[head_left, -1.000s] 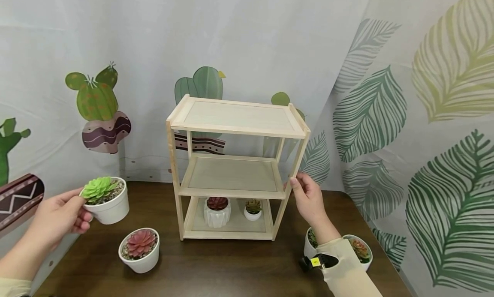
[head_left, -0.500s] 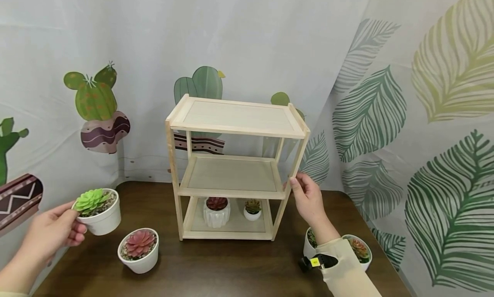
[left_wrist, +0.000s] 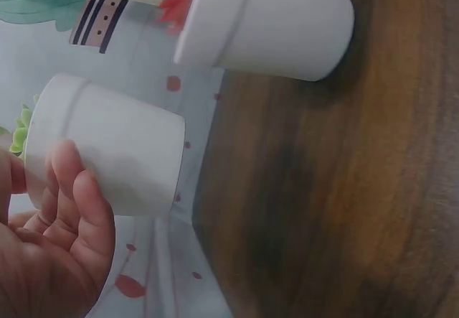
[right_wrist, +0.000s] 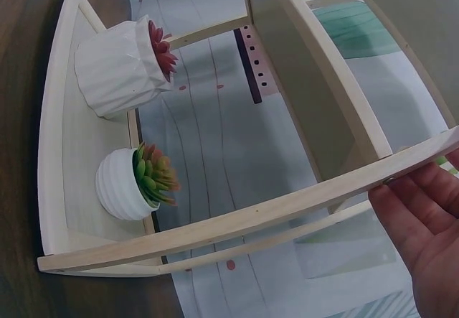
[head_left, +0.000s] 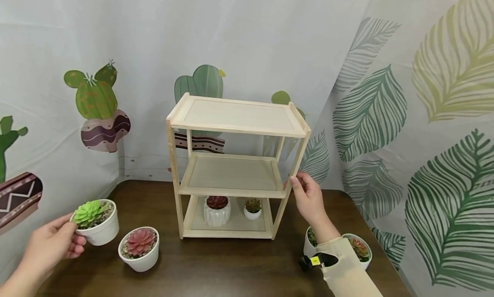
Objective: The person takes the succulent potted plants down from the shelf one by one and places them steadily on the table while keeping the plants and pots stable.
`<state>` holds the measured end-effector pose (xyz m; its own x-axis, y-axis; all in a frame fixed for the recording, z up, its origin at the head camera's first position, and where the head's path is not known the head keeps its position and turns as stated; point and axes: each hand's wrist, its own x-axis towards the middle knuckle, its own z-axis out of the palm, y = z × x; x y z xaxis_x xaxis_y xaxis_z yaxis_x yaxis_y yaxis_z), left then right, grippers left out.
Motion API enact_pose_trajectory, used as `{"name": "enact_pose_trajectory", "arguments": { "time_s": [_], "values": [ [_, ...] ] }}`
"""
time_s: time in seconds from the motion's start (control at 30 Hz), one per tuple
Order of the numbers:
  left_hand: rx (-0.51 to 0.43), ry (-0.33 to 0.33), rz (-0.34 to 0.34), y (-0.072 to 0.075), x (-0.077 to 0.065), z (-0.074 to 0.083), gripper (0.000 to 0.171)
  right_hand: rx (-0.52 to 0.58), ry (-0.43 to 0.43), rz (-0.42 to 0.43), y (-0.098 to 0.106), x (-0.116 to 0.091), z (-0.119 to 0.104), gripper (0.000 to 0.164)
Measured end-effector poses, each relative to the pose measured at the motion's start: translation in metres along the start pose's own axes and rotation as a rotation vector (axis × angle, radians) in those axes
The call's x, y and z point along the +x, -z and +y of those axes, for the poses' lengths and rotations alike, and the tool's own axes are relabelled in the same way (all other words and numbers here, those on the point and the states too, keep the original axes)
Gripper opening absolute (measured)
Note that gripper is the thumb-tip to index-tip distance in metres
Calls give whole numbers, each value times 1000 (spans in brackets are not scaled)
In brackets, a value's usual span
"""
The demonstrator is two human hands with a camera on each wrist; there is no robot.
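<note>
My left hand (head_left: pixel 50 247) pinches the rim of a white pot with a bright green succulent (head_left: pixel 101 230) at the table's left side. In the left wrist view the white pot (left_wrist: pixel 125 142) stands off the brown tabletop, thumb and fingers at its rim. My right hand (head_left: pixel 310 200) grips the front right post of a three-tier wooden shelf (head_left: pixel 239 115) at middle-tier height; the right wrist view shows its fingers against the post (right_wrist: pixel 244 217). On the bottom tier sit a faceted white pot with a dark red succulent (head_left: pixel 217 213) and a small white pot with a green-brown succulent (head_left: pixel 252 210).
A white pot with a pink-red succulent (head_left: pixel 140 250) stands on the brown table (head_left: pixel 216 271), just right of the held pot. Two more potted succulents, one with orange-tipped leaves (head_left: pixel 359 250), are partly behind the right forearm. A printed curtain (head_left: pixel 247 40) hangs behind.
My left hand has moved the green succulent down and slightly left, closer to the tabletop. The right hand and the shelf keep their place.
</note>
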<state>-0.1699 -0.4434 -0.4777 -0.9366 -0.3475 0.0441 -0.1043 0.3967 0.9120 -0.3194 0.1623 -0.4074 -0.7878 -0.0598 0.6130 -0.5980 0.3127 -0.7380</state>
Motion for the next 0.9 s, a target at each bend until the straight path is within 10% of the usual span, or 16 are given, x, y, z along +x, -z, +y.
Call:
{"name": "enact_pose_trajectory", "arguments": {
  "time_s": [0.9],
  "values": [
    [15,113,29,-12,-14,-44,62,10,-17,-6,-1,1,0,19]
  ]
}}
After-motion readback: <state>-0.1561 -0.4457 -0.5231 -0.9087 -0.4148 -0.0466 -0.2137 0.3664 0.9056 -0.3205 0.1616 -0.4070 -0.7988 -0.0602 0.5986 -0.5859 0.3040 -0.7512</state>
